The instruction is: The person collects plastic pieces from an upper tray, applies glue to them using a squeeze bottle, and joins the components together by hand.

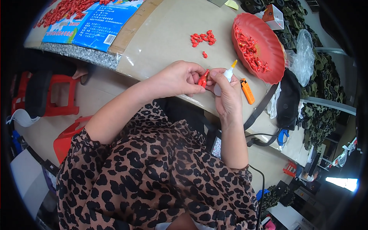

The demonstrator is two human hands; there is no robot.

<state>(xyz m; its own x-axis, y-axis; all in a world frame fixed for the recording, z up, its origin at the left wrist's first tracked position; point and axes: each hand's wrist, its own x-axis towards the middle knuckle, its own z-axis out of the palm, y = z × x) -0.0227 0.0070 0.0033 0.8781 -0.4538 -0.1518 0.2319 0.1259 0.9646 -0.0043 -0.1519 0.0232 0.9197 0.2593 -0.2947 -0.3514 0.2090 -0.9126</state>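
Over the table's near edge, my left hand (178, 79) pinches a small red gourd-shaped piece (202, 80) between thumb and fingers. My right hand (229, 92) is closed around a small white squeeze bottle (229, 73) with a yellow tip pointing up and away; its thumb and forefinger also reach the upper end of the red piece. Beyond my hands lie a single red piece (204, 55) and a loose cluster of similar red pieces (202, 38). To the right stands a scalloped red bowl (273, 50) holding more thin red pieces.
An orange lighter (247, 91) lies beside my right hand. Red pieces (73, 13) cover part of a blue printed sheet (100, 27) at far left. A black bag (288, 99) with a strap and a clear plastic bag (304, 57) are at right. Red stools (61, 97) stand at left.
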